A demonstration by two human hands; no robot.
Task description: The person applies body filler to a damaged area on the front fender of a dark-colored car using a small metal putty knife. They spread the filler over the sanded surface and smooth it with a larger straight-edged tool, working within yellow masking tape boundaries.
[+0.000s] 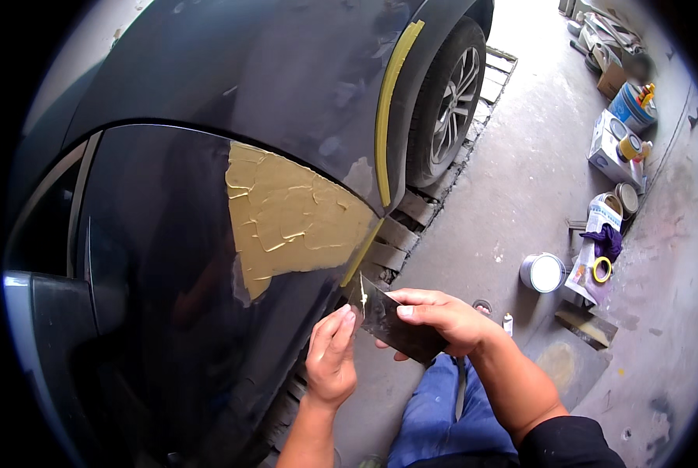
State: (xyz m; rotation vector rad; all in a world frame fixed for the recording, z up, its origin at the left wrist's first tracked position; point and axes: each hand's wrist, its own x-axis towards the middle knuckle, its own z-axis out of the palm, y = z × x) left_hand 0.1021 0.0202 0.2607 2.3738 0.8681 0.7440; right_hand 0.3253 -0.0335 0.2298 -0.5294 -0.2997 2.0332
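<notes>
My right hand [442,316] grips a flat black putty spreader [400,324], thumb on top and fingers underneath. A smear of pale yellow putty [364,290] clings along its far left edge. My left hand [333,355] is closed at that edge, fingers and thumb drawn together. A dark sliver shows at its fingertips; whether it is a second blade or part of the same spreader I cannot tell. Beyond my hands, a ridged patch of yellow body filler [294,218] covers the rear corner of the dark car door [162,257].
Yellow masking tape [393,109] lines the wheel arch beside the tyre [448,101]. To the right on the concrete floor stand a white can [542,273], a stand with a purple cloth [605,240] and yellow tape roll [602,269], a box [610,152] and a blue bucket [632,109].
</notes>
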